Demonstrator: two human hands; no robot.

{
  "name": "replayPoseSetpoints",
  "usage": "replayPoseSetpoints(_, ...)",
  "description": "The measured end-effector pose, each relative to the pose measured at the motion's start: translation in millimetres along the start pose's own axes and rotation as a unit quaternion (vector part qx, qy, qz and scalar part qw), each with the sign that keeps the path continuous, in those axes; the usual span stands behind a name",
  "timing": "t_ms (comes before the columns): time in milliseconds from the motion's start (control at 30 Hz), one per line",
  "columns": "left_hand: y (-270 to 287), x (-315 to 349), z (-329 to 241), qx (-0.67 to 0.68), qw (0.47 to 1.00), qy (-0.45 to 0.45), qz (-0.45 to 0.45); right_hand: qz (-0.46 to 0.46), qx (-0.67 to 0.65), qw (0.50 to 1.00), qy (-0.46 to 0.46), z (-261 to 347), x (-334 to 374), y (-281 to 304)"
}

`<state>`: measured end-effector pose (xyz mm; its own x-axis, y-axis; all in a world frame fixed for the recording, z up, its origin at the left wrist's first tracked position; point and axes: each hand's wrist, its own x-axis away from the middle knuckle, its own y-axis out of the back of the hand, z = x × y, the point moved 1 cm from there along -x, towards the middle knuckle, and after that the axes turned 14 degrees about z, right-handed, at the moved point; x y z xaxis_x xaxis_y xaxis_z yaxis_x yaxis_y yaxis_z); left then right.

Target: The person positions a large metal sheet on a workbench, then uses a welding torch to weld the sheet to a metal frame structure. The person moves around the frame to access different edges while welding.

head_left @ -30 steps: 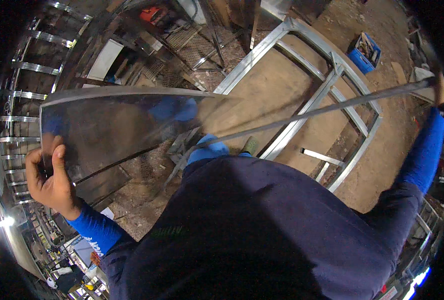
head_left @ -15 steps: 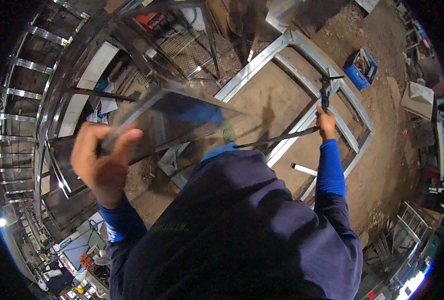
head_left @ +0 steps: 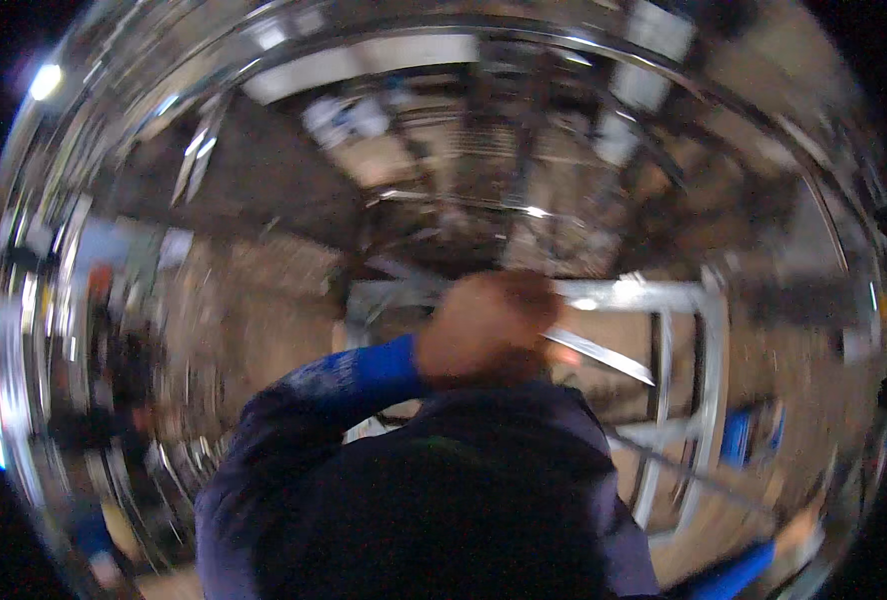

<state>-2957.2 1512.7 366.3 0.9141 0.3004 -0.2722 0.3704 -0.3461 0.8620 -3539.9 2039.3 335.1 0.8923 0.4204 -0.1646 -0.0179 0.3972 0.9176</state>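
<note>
Motion blurs the whole view. My left hand (head_left: 489, 325) is raised in front of my chest and looks closed, its fingers smeared. A bright pale strip (head_left: 604, 357) sticks out just right of it; whether the hand holds this strip is unclear. At the lower right, my right hand (head_left: 799, 528) is stretched out to the side. A dark cable (head_left: 694, 473) runs to it from beside my body. The welding electrode holder it gripped half a second ago is too blurred to make out. A grey metal frame (head_left: 714, 360) with crossbars lies on the ground before me.
A blue bin (head_left: 737, 437) stands right of the frame. Past the frame are metal bars and a long curved rail (head_left: 444, 22). White panels (head_left: 414, 50) lie at the far side. Smeared clutter fills the left, with a bright lamp (head_left: 46, 82) at the upper left.
The view has swung round to the left. My left hand has come from the left to my chest; the see-through panel it held no longer shows clearly. My right hand now sits at the lower right.
</note>
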Motion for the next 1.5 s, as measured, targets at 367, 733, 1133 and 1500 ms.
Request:
replayPoseSetpoints(367,-64.6,-49.3,-62.3,-0.016,0.974,0.214,-0.079,0.028,-0.176,0.982,0.054,157.9,-134.2,-119.8)
replayPoseSetpoints(733,-85.9,-79.0,-102.1,0.002,0.95,0.291,-0.11,0.171,-0.275,0.937,0.131,227.6,-102.4,-227.6)
replayPoseSetpoints(1133,-122.4,-102.1,-102.7,-0.001,0.974,0.215,-0.076,0.219,-0.317,0.915,0.118,246.8,-63.2,-254.7)
replayPoseSetpoints(1500,-139.5,-100.1,-96.7,-0.034,0.975,0.212,-0.048,0.176,-0.323,0.925,0.092,203.1,-84.1,-219.0)
